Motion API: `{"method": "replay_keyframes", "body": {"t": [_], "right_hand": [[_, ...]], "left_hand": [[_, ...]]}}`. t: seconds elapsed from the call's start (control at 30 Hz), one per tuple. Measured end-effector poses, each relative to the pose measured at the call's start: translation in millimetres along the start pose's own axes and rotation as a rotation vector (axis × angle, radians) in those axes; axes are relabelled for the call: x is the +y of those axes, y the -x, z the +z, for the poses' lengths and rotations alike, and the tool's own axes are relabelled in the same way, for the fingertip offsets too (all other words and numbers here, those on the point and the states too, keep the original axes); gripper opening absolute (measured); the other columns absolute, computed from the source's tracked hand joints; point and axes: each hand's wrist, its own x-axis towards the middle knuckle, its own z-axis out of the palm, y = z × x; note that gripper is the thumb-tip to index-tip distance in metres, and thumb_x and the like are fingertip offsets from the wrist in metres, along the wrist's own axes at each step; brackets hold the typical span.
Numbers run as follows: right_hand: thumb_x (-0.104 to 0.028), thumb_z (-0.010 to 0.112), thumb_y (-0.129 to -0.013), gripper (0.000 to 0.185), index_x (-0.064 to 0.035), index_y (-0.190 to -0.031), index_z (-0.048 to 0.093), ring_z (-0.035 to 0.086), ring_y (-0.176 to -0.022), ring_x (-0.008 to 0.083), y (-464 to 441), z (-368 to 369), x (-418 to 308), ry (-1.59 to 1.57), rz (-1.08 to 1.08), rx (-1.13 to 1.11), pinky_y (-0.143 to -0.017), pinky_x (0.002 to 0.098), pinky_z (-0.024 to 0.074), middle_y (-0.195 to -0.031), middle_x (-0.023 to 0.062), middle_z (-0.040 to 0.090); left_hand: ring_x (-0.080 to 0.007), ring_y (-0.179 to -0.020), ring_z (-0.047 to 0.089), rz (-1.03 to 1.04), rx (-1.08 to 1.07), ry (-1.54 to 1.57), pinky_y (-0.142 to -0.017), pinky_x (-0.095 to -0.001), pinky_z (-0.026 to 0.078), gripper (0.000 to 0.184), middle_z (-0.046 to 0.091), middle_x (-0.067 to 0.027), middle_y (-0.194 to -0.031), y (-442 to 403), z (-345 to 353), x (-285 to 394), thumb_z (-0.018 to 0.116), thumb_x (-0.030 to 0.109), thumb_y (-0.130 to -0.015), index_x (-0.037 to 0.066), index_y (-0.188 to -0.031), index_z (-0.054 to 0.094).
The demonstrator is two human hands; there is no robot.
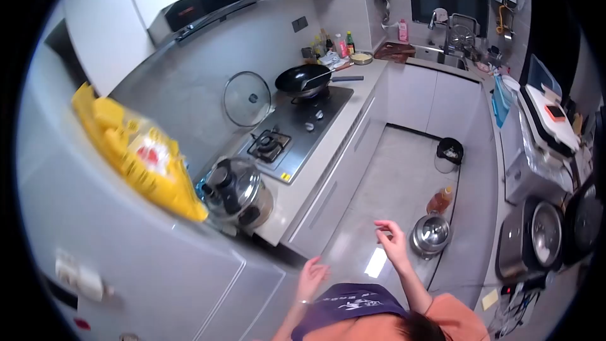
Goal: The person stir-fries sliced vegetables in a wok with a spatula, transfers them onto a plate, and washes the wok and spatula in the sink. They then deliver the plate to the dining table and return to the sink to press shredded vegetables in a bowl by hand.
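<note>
My left hand (312, 276) is in the air beside the fridge front, low in the view. Its fingers are loosely spread, with nothing visible in them. Farther right, my right hand (391, 238) hovers above the tiled floor, fingers apart and bent a little, also without anything in it. Near the right hand, a shiny metal pot with a glass lid (432, 234) stands on the floor. Behind that pot is a bottle of brown liquid (440, 200). Neither hand touches anything.
Left: fridge (151, 265) with a yellow bag (148, 155) on top. A wok (303, 81) with a spatula sits on the gas stove (303, 127); a glass lid (247, 99) leans behind. A sink (439, 57) lies at the back, a rice cooker (527, 240) right, a black bin (449, 150) below.
</note>
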Motion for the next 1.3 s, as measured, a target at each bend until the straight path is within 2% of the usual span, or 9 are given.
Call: {"method": "replay_keyframes", "body": {"t": [0.23, 0.37, 0.5, 0.53, 0.67, 0.8, 0.93, 1.1, 1.3], "right_hand": [[-0.003, 0.052, -0.079, 0.02, -0.0034, -0.098, 0.056, 0.048, -0.064, 0.0058, -102.5, -124.0, 54.8, 0.189, 0.157, 0.474, -0.05, 0.0169, 0.039, -0.08, 0.0, 0.053], [-0.005, 0.052, -0.08, 0.016, -0.0034, -0.095, 0.057, 0.05, -0.073, 0.0071, -174.4, -201.7, 105.4, 0.211, 0.265, 0.6, -0.051, 0.0189, 0.041, -0.085, 0.002, 0.056], [-0.006, 0.052, -0.081, 0.014, -0.0019, -0.094, 0.057, 0.051, -0.077, 0.0088, -315.0, -252.9, 101.4, 0.206, 0.26, 0.491, -0.065, 0.0204, 0.042, -0.086, 0.0025, 0.057], [-0.008, 0.052, -0.082, 0.014, -0.0018, -0.093, 0.057, 0.051, -0.075, 0.0086, -358.8, -267.9, 115.1, 0.31, 0.116, 0.436, -0.066, 0.0206, 0.0419, -0.084, 0.0014, 0.055], [-0.009, 0.051, -0.082, 0.017, -0.0053, -0.098, 0.055, 0.048, -0.075, 0.0061, -528.9, -260.3, 73.8, 0.348, 0.049, 0.243, -0.053, 0.0203, 0.0425, -0.086, -0.0002, 0.052], [-0.01, 0.051, -0.083, 0.015, -0.0047, -0.096, 0.057, 0.049, -0.077, 0.0084, -659.2, -227.1, 64.4, 0.351, -0.06, 0.073, -0.056, 0.0205, 0.043, -0.088, 0.0025, 0.052], [-0.006, 0.054, -0.077, 0.019, -0.0059, -0.096, 0.057, 0.052, -0.075, 0.0104, -753.2, -191.7, 91.9, 0.337, -0.189, -0.076, -0.057, 0.0209, 0.0422, -0.092, 0.0036, 0.053], [-0.006, 0.055, -0.075, 0.02, -0.0069, -0.095, 0.057, 0.053, -0.069, 0.0119, -837.8, -181.4, 119.0, 0.429, -0.134, -0.18, -0.053, 0.0223, 0.0425, -0.089, 0.0049, 0.054], [-0.01, 0.056, -0.075, 0.018, -0.0073, -0.093, 0.057, 0.056, -0.058, 0.0161, -962.9, -219.8, 163.1, 0.499, -0.049, -0.275, -0.052, 0.0269, 0.0435, -0.079, 0.0068, 0.059]], "left_hand": [[-0.013, -0.082, 0.058, -0.015, -0.356, -0.086, -0.065, -0.0222, 0.046, 0.043, 0.057, -0.0082, -0.093, -219.8, 88.9, 59.7, 0.057, 0.014, -0.083, 0.002, -0.12, 0.037], [-0.0133, -0.084, 0.058, -0.014, -0.387, -0.062, -0.069, -0.0232, 0.046, 0.042, 0.058, -0.0093, -0.097, -326.9, 142.3, 63.7, 0.054, 0.015, -0.085, 0.003, -0.121, 0.037], [-0.0142, -0.083, 0.058, -0.091, -0.273, 0.033, -0.067, -0.0236, 0.047, 0.041, 0.059, -0.0096, -0.094, -413.7, 198.5, 77.3, 0.055, 0.013, -0.084, 0.003, -0.12, 0.038], [-0.0142, -0.083, 0.058, -0.098, -0.247, 0.042, -0.067, -0.0236, 0.047, 0.041, 0.059, -0.0096, -0.094, -433.8, 209.7, 81.9, 0.055, 0.013, -0.084, 0.003, -0.12, 0.038], [-0.0161, -0.084, 0.058, -0.088, -0.198, 0.156, -0.069, -0.0253, 0.047, 0.041, 0.059, -0.0124, -0.097, -515.5, 251.2, 110.0, 0.053, 0.012, -0.085, 0.003, -0.121, 0.037], [-0.0184, -0.085, 0.059, -0.058, -0.131, 0.197, -0.071, -0.0272, 0.048, 0.04, 0.058, -0.0136, -0.101, -585.9, 273.6, 132.3, 0.052, 0.01, -0.085, 0.003, -0.121, 0.038], [-0.0201, -0.087, 0.059, -0.115, -0.103, 0.125, -0.072, -0.0286, 0.048, 0.039, 0.058, -0.0141, -0.102, -676.2, 294.9, 105.2, 0.052, 0.01, -0.085, 0.003, -0.121, 0.038], [-0.0207, -0.086, 0.06, -0.249, -0.145, 0.213, -0.071, -0.0296, 0.049, 0.038, 0.059, -0.013, -0.101, -787.3, 341.0, 121.0, 0.051, 0.012, -0.085, 0.004, -0.121, 0.038], [-0.0186, -0.086, 0.059, -0.154, -0.092, 0.22, -0.071, -0.0278, 0.048, 0.038, 0.059, -0.0129, -0.099, -897.8, 384.8, 173.9, 0.052, 0.017, -0.086, 0.001, -0.118, 0.041]]}}
